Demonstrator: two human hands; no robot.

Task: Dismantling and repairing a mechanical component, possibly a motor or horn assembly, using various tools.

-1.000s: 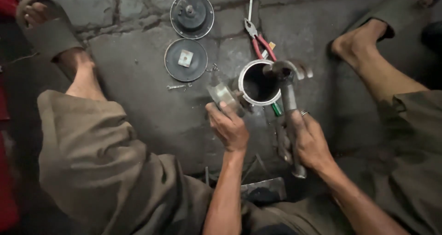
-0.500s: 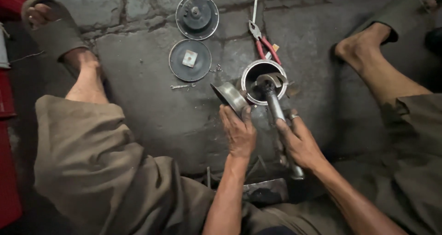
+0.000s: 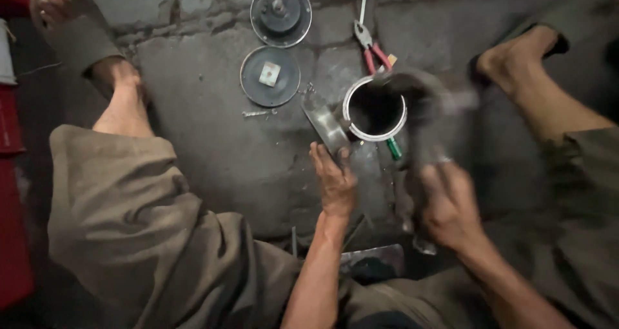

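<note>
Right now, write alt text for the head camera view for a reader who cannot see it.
A person sitting on a stone floor steadies a metal cylinder with the left hand while the right hand swings a motion-blurred hammer beside its rim. Two round metal discs and red-handled pliers lie beyond.

The hammer [image 3: 419, 109] is smeared by motion blur, so its head near the rim of the metal cylinder [image 3: 374, 109] has no clear outline, and its handle melts into the right hand [image 3: 449, 203], itself blurred. The left hand [image 3: 334, 180] covers the near edge of the metal flange [image 3: 325, 124]. The cylinder's inside is too dark to read. A white cord [image 3: 363, 0] runs off the far edge. The red pliers [image 3: 372, 48] are partly hidden behind the cylinder.
</note>
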